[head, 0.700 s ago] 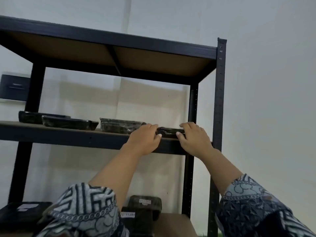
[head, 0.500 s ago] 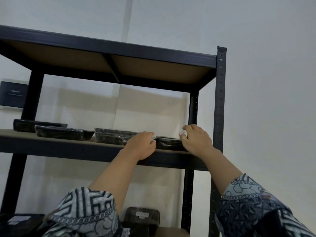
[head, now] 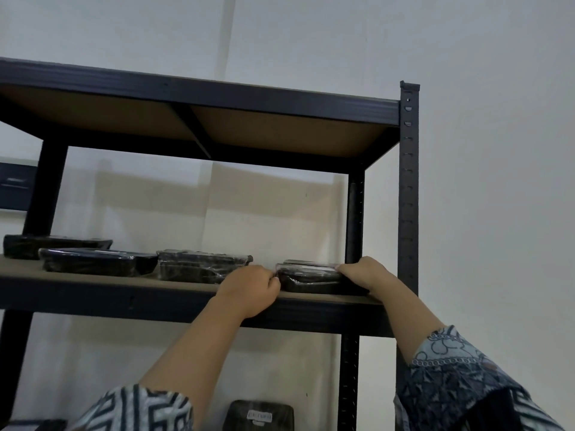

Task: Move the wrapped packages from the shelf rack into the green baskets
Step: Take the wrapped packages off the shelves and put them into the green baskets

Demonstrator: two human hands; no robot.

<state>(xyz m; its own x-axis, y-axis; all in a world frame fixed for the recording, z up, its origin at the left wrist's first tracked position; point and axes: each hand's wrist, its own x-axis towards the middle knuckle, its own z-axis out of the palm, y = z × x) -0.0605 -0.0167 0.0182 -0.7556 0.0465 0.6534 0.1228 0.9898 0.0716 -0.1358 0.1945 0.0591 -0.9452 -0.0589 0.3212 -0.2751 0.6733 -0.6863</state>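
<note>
Both hands reach up to the middle shelf point(head: 77, 279) of the shelf rack point(head: 409, 188), right of centre in the frame. The left hand point(head: 249, 289) curls round the left end of a wrapped package point(head: 308, 276) and the right hand point(head: 365, 275) grips its right end; the package lies flat on the board between them. Three more packages point(head: 202, 265) lie in a row further left on the same shelf, and a labelled package point(head: 259, 413) sits at the bottom edge.
</note>
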